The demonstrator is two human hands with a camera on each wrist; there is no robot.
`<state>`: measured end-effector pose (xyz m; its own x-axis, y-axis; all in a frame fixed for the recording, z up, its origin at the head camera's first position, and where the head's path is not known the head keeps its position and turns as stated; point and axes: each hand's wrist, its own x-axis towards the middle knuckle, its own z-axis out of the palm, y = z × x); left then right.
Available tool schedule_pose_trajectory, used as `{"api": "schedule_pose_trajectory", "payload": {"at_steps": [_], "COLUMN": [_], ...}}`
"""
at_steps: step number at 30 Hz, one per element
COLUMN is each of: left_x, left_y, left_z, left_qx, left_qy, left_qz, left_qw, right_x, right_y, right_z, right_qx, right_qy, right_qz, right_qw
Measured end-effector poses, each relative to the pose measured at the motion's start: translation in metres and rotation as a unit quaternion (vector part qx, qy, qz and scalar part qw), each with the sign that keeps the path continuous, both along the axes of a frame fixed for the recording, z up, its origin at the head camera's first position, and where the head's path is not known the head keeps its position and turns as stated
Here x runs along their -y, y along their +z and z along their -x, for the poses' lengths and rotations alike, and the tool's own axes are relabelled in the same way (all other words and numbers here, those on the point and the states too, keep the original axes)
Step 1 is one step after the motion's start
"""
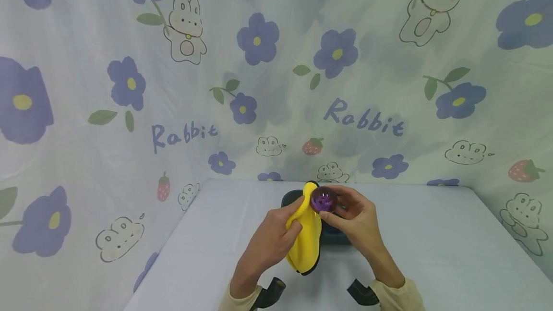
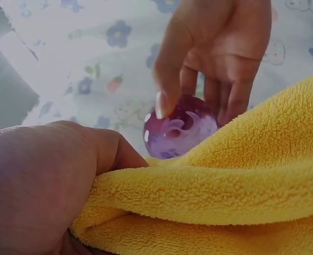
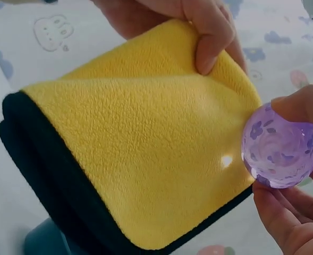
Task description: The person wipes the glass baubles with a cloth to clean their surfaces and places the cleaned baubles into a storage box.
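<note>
A folded yellow plush towel (image 1: 306, 246) with a dark border hangs from my left hand (image 1: 273, 234), which pinches it between thumb and fingers. My right hand (image 1: 360, 215) holds a clear purple ball (image 1: 324, 200) by its sides, thumb and fingertips set around it. In the right wrist view the ball (image 3: 281, 149) is see-through and glossy, close against the towel's (image 3: 145, 138) edge. From the left wrist, the ball's (image 2: 172, 135) lower part is hidden behind the towel's (image 2: 252, 196) fold.
A dark teal container (image 1: 337, 240) stands on the white tabletop (image 1: 207, 253) behind the hands, partly covered by them and the towel. Black curved pieces (image 1: 273, 293) sit at both wrists. A curtain (image 1: 276, 85) printed with flowers and rabbits rises behind the table.
</note>
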<state>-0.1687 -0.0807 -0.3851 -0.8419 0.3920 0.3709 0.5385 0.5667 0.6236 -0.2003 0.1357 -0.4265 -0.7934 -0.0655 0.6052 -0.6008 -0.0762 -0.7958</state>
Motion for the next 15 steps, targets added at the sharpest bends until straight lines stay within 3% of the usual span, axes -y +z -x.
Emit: {"api": "schedule_pose_trajectory", "payload": {"at_steps": [9, 15], "left_x": [-0.001, -0.001], "left_y": [0.004, 0.006], "left_z": [-0.008, -0.014], "left_qx": [-0.025, -0.064], "left_qy": [0.018, 0.02], "left_qz": [0.024, 0.019], "left_qw": [0.9992, 0.9975], "right_x": [-0.002, -0.001], "right_y": [-0.002, -0.005], "right_z": [0.002, 0.004], "right_qx": [0.044, 0.056], "right_qy": [-0.036, -0.057], "right_qz": [-0.026, -0.07], "right_qw": [0.998, 0.994]}}
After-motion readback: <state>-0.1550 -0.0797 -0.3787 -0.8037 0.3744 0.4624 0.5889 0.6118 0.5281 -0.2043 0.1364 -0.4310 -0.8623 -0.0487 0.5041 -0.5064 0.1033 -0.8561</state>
